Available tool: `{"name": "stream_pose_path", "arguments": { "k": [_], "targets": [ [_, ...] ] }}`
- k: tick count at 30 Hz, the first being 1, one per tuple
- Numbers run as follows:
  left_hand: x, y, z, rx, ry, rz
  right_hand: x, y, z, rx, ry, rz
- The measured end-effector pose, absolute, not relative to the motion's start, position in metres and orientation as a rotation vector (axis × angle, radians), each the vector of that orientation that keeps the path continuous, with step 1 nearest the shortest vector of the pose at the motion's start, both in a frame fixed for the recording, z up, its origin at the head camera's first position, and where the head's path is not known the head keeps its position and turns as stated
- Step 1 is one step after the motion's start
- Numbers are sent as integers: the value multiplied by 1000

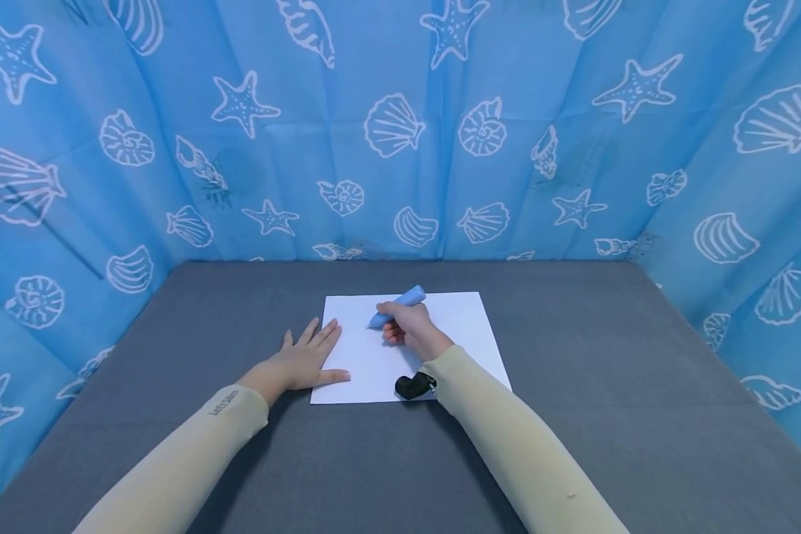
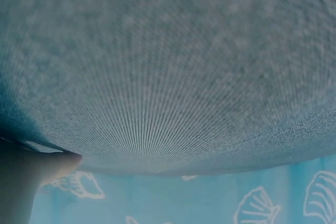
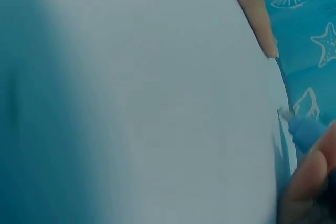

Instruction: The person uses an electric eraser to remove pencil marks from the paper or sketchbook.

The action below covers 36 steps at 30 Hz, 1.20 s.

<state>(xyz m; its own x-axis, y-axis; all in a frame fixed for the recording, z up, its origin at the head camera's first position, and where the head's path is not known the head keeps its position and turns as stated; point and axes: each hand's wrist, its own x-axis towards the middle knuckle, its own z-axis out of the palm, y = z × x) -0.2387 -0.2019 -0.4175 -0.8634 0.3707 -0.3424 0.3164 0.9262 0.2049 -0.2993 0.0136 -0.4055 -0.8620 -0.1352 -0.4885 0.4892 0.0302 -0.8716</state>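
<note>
A white sheet of paper (image 1: 367,371) lies on the grey table, with no marks that I can make out on it. My left hand (image 1: 303,361) rests on its left edge, fingers straight and spread, thumb over the paper. A bit of that hand (image 2: 50,169) shows at the lower left of the left wrist view. My right hand (image 1: 414,328) grips a thick blue pen (image 1: 410,297) above the upper middle of the sheet. In the right wrist view the thin tip of the pen (image 3: 304,129) is at or just over the paper; contact is hard to tell.
A small black device (image 1: 412,386) sits under the right cuff, over the sheet's lower edge. The grey tabletop (image 1: 587,386) spreads around the paper. Blue curtains (image 1: 347,74) with white shells and starfish stand behind it and at both sides.
</note>
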Motion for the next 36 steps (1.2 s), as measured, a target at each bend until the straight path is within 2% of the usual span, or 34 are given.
{"name": "stream_pose_path", "arguments": {
  "k": [6,15,36],
  "targets": [
    [-239,-203,-416,499,2695,175,-303,19,-402,306,1815,-1821],
    [-241,-202,-414,516,2697,186,-310,23,-397,393,1663,-1874],
    [-239,-203,-414,483,2695,180,-309,15,-403,361,1817,-1814]
  ]
}}
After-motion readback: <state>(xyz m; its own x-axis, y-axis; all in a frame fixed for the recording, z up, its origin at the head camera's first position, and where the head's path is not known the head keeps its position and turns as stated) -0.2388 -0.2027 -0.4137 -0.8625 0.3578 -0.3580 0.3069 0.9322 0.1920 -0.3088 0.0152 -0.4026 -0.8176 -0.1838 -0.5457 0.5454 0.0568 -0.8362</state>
